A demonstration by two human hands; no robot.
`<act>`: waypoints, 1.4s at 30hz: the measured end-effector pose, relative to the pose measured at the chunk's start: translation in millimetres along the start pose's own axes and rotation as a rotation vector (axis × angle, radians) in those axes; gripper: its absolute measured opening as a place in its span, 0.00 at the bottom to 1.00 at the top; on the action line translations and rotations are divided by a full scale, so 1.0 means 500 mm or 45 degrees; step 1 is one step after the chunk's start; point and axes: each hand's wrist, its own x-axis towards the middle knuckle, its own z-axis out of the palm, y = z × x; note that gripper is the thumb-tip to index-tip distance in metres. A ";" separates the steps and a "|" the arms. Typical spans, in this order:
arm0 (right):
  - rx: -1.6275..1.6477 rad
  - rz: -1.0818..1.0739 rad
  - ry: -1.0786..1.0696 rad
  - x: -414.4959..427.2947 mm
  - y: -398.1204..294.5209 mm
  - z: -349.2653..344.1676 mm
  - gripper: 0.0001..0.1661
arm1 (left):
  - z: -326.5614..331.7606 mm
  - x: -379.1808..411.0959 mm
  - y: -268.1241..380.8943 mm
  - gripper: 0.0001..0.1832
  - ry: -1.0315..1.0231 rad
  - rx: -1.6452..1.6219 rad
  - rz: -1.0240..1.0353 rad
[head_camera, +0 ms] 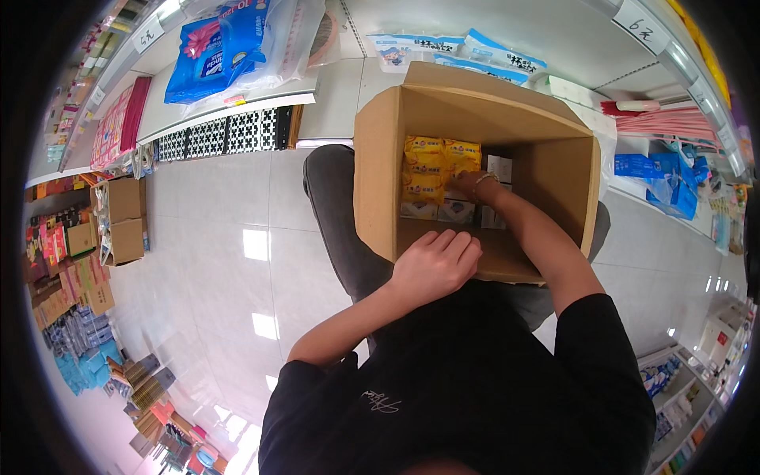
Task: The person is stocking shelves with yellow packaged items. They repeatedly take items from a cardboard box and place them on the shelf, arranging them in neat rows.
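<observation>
An open cardboard box (377,178) stands before me between my knees. Inside it lie several yellow wrapped packs (424,187), with small white boxes (456,211) below them and more white boxes (499,168) to their right. My right hand (475,184) reaches into the box, its fingers on or beside the yellow packs; whether it grips one is hidden. A bracelet circles that wrist. My left hand (438,264) rests with curled fingers over the near edge of the box.
Shelves with price tags curve around the top. Blue plastic packages (217,50) lie on the upper left shelf, white-and-blue bags (415,48) behind the box. Blue packages (671,184) sit at right. Cardboard boxes (126,219) stand at far left beyond the tiled floor.
</observation>
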 end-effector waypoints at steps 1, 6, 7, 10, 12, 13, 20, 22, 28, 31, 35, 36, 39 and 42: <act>0.012 0.006 -0.014 -0.001 -0.005 -0.006 0.35 | -0.001 0.000 0.000 0.08 0.001 0.000 -0.003; 0.169 -0.022 -0.043 0.013 0.003 -0.002 0.35 | -0.001 -0.001 0.000 0.08 0.018 -0.001 -0.010; 0.212 -0.044 -0.038 0.023 0.018 0.019 0.35 | -0.003 0.001 0.002 0.08 0.013 -0.004 -0.002; 0.268 -0.096 -0.085 0.028 0.029 0.017 0.35 | -0.005 0.004 0.002 0.08 0.022 0.000 0.012; 0.222 -0.095 -0.201 0.021 0.012 -0.025 0.36 | -0.003 0.003 0.000 0.08 0.020 0.003 0.007; 0.318 -0.053 -0.146 -0.001 -0.009 -0.062 0.36 | -0.003 0.001 0.000 0.07 0.010 0.001 -0.003; 0.569 -0.150 0.604 -0.276 -0.086 -0.264 0.34 | -0.021 0.015 0.006 0.06 -0.096 -0.127 -0.078; 0.769 -0.176 0.723 -0.352 -0.100 -0.252 0.34 | -0.026 0.021 0.010 0.06 -0.153 -0.160 -0.138; 0.826 -0.068 0.917 -0.425 -0.118 -0.107 0.31 | -0.042 0.069 0.012 0.07 -0.200 -0.434 -0.184; 0.817 0.045 0.836 -0.434 -0.135 -0.093 0.30 | -0.080 0.149 0.019 0.04 -0.093 -0.461 -0.052; 0.756 0.137 0.718 -0.448 -0.140 -0.111 0.28 | -0.156 0.302 0.050 0.02 0.104 -0.413 0.228; 0.726 0.133 0.727 -0.447 -0.141 -0.112 0.27 | -0.172 0.341 0.058 0.02 0.104 -0.410 0.274; 0.759 0.157 0.768 -0.422 -0.123 -0.080 0.28 | -0.203 0.481 0.098 0.03 0.126 -0.231 0.358; 0.747 0.074 0.845 -0.392 -0.133 -0.066 0.30 | -0.205 0.622 0.105 0.06 0.419 -0.325 0.546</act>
